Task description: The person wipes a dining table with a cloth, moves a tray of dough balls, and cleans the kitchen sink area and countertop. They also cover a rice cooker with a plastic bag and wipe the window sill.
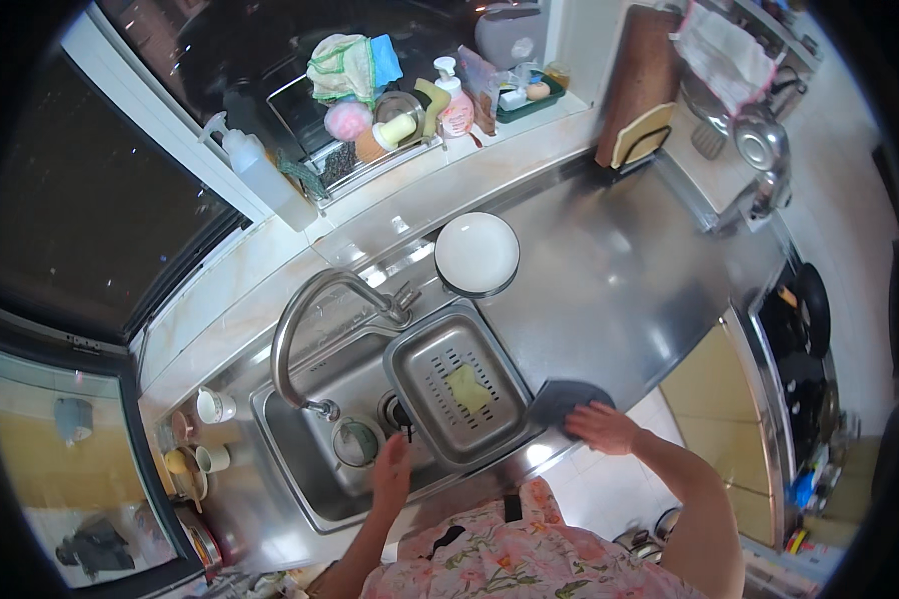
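Observation:
My right hand (pixel 601 428) rests on a dark grey cloth or mat (pixel 562 404) at the counter's front edge, right of the sink. Whether its fingers grip it, I cannot tell. Over the sink basin my left hand (pixel 393 468) is held with nothing visible in it. Just left of it, a bowl or cup (pixel 356 442) sits in the steel sink (pixel 300 449). A perforated steel colander tray (pixel 412 359) lies over the sink's right part, holding a yellow-green cloth or sponge (pixel 467 389). White plates or bowls with dark outsides (pixel 477 253) are stacked behind it.
A curved steel faucet (pixel 288 337) arches over the basin. Cups (pixel 216 405) stand on the left. A wire rack (pixel 382 166) with sponges, a pump bottle (pixel 457 108) and a spray bottle (pixel 266 176) line the window ledge. Cutting boards (pixel 633 90) lean at the back right.

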### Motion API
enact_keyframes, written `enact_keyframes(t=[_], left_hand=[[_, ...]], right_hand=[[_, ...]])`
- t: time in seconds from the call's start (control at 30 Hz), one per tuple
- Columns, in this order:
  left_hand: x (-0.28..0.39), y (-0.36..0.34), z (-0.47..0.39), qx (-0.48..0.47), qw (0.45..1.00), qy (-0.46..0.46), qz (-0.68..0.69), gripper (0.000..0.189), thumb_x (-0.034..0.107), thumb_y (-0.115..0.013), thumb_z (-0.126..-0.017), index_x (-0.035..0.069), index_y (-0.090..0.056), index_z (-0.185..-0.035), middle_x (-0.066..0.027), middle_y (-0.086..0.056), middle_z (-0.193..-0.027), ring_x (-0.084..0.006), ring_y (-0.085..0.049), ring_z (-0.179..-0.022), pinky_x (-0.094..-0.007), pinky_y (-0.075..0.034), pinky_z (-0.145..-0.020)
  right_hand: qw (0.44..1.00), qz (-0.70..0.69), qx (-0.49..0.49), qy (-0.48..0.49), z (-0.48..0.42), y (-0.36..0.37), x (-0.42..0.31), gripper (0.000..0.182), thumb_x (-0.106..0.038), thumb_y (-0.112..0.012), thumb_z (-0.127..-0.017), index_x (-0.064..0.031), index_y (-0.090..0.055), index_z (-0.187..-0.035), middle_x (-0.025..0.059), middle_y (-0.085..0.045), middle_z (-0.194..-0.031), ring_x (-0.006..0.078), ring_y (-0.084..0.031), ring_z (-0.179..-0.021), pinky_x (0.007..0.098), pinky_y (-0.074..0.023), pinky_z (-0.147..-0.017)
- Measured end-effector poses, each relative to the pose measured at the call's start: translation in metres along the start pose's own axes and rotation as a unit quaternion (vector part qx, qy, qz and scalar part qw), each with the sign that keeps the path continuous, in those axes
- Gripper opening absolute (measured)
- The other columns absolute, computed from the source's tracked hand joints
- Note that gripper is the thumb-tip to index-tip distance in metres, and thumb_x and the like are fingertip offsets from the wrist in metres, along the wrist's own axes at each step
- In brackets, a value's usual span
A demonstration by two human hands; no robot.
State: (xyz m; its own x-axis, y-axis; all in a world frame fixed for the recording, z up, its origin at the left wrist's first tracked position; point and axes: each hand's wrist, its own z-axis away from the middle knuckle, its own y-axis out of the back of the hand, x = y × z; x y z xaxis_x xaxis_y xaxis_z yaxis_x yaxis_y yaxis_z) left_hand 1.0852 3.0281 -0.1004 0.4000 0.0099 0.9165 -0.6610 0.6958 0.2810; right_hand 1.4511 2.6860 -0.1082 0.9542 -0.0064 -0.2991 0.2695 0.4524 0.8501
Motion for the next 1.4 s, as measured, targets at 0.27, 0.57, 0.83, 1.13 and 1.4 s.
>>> enact_keyframes(t=[0.27,0.57,0.83,1.13,1.4], left_hand=[[0.081,-0.166,-0.245,-0.059,0.936,0.180,0.297,0.061,0.035,-0.062,-0.101,0.008,-0.033,-0.147,-0.0159,-0.064,-0.114,-0.0261,-0.070,-0.097,-0.0399,-0.060,-0.080],[0.085,-0.210,-0.315,0.074,0.925,0.168,0.334,0.058,0.013,-0.057,-0.098,0.009,-0.022,-0.144,-0.0205,-0.050,-0.131,-0.0330,-0.070,-0.093,-0.0441,-0.066,-0.070],[0.061,-0.165,-0.222,-0.003,0.912,0.197,0.360,0.068,0.013,-0.060,-0.097,0.010,-0.020,-0.151,-0.0180,-0.052,-0.134,-0.0345,-0.069,-0.100,-0.0456,-0.066,-0.071],[0.012,-0.017,-0.012,0.028,0.896,0.274,0.347,0.063,0.019,-0.066,-0.096,0.010,-0.031,-0.148,-0.0134,-0.053,-0.136,-0.0285,-0.064,-0.114,-0.0429,-0.065,-0.073],[-0.053,0.092,0.100,0.233,0.868,0.297,0.323,0.062,0.015,-0.064,-0.096,0.005,-0.028,-0.146,-0.0187,-0.064,-0.116,-0.0280,-0.073,-0.084,-0.0374,-0.065,-0.063]], right_hand=[[0.886,-0.087,0.338,-0.306,-0.112,0.046,0.075,0.066,-0.029,-0.058,-0.096,-0.0039,-0.035,-0.153,0.0128,-0.031,-0.161,0.0335,-0.024,-0.151,0.0508,-0.0166,-0.122],[0.907,-0.089,0.307,-0.275,-0.196,0.093,0.124,0.064,-0.027,-0.052,-0.099,-0.0091,-0.030,-0.157,0.0073,-0.026,-0.165,0.0286,-0.018,-0.154,0.0492,-0.0111,-0.124],[0.877,-0.103,0.380,-0.275,-0.188,0.148,0.148,0.068,-0.007,-0.072,-0.083,-0.0139,-0.048,-0.146,0.0072,-0.040,-0.156,0.0300,-0.040,-0.140,0.0490,-0.0274,-0.116],[0.841,-0.190,0.411,-0.296,-0.284,0.146,0.193,0.049,-0.012,-0.066,-0.089,-0.0134,-0.057,-0.137,0.0164,-0.053,-0.124,0.0371,-0.056,-0.114,0.0407,-0.0470,-0.099],[0.858,-0.495,0.095,-0.099,-0.469,0.208,0.125,0.050,-0.030,-0.069,-0.092,-0.0100,-0.061,-0.137,0.0112,-0.058,-0.132,0.0227,-0.058,-0.116,0.0324,-0.0441,-0.103]])
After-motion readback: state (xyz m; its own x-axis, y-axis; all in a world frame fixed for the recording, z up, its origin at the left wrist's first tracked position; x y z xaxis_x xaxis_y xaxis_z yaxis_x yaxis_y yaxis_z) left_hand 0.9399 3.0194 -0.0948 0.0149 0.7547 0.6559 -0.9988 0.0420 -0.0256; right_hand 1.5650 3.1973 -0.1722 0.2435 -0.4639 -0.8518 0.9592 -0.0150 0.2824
